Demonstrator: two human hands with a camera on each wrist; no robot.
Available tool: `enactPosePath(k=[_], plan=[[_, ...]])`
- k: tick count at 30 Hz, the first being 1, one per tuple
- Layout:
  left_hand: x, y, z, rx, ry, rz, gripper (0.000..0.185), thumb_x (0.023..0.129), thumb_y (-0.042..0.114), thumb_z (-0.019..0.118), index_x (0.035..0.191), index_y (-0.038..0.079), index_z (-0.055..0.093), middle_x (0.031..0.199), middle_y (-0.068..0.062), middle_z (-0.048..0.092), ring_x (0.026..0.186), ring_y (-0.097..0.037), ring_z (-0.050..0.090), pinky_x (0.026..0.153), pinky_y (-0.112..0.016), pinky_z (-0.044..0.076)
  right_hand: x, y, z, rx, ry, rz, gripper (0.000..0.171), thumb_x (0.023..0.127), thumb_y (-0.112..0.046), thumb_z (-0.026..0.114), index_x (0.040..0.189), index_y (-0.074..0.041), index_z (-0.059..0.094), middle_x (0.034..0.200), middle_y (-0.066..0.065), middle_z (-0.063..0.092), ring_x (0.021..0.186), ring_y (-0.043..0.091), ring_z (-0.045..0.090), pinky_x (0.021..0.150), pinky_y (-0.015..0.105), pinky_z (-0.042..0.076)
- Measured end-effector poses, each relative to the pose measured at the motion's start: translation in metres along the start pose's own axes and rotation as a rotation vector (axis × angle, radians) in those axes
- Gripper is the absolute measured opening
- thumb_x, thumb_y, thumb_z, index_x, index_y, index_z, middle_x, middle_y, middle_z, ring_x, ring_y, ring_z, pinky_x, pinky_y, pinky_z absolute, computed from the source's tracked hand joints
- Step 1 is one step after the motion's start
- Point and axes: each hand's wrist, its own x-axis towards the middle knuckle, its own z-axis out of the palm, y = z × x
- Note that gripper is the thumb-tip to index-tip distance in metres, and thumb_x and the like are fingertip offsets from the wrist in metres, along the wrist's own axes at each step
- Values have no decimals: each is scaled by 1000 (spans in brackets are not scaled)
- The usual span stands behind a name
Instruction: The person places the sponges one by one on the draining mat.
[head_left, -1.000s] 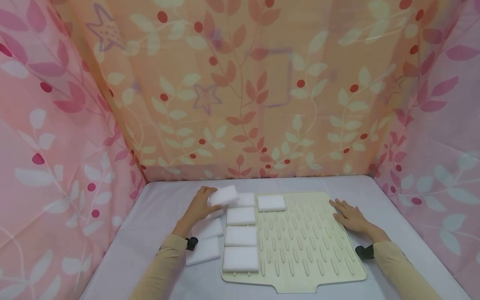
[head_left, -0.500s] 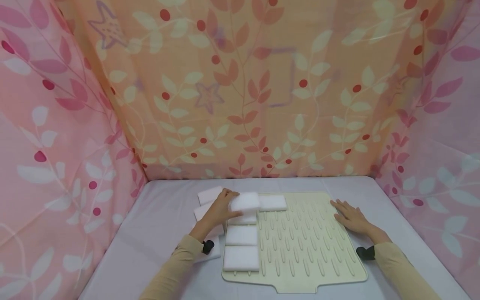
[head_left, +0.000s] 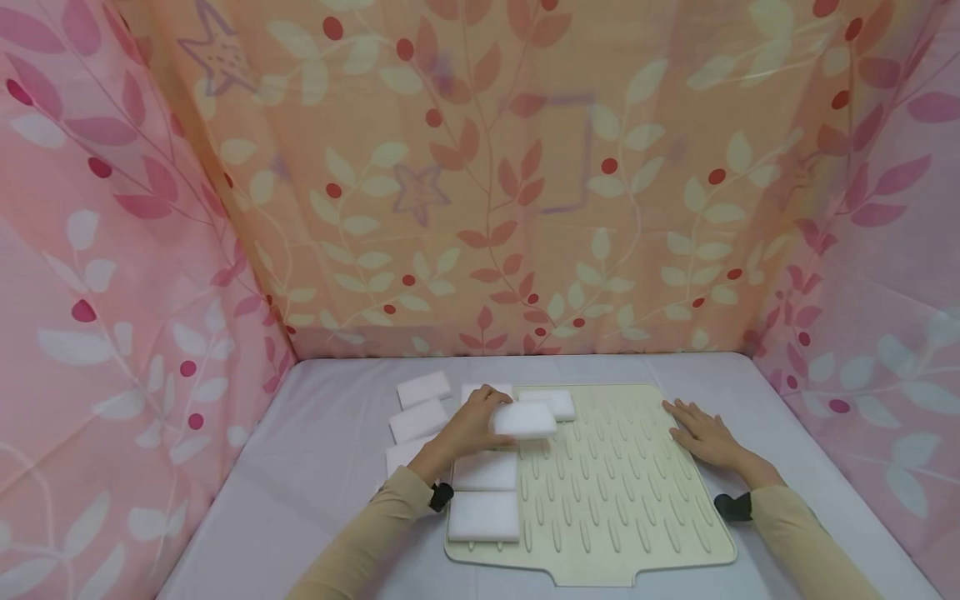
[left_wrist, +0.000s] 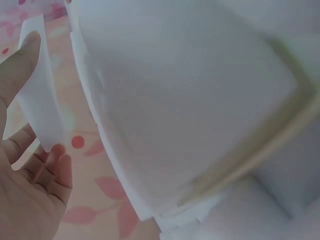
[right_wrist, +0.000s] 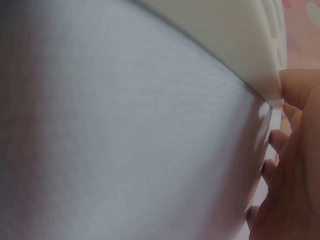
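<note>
We judge the laying-out partway done: on the cream ribbed mat [head_left: 622, 492] we see white sponges at its 9 o'clock edge, two in plain view [head_left: 484, 494] and others half hidden by the arm, plus one [head_left: 550, 403] at 11 o'clock. Three spare sponges [head_left: 422, 406] lie on the counter [head_left: 322, 467] further toward 9 o'clock. Our left hand [head_left: 468, 427] pinches a sponge [head_left: 523, 419] just over the mat's second column, its long axis running 9 to 3, flat face up. Our right hand [head_left: 697, 433] lies spread on the mat's 3 o'clock edge.
</note>
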Motion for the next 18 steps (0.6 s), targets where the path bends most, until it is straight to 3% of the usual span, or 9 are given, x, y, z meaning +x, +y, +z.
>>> enactPosePath(k=[7, 18], plan=[[8, 16, 7, -54, -71, -20, 66, 72, 36, 79, 126, 12, 50, 116, -4, 45, 108, -18, 45, 92, -33, 43, 0, 0, -1, -14, -4, 1, 58, 95, -36, 47, 142, -5, 33, 145, 30, 26, 130, 55, 17, 95, 74, 6], [15, 30, 22, 3, -105, -36, 64, 70, 36, 80, 121, 8, 54, 112, -5, 46, 99, -17, 51, 87, -29, 46, 0, 0, -1, 15, 4, -17, 58, 95, -35, 48, 142, -5, 33, 144, 31, 26, 130, 56, 17, 94, 75, 5]])
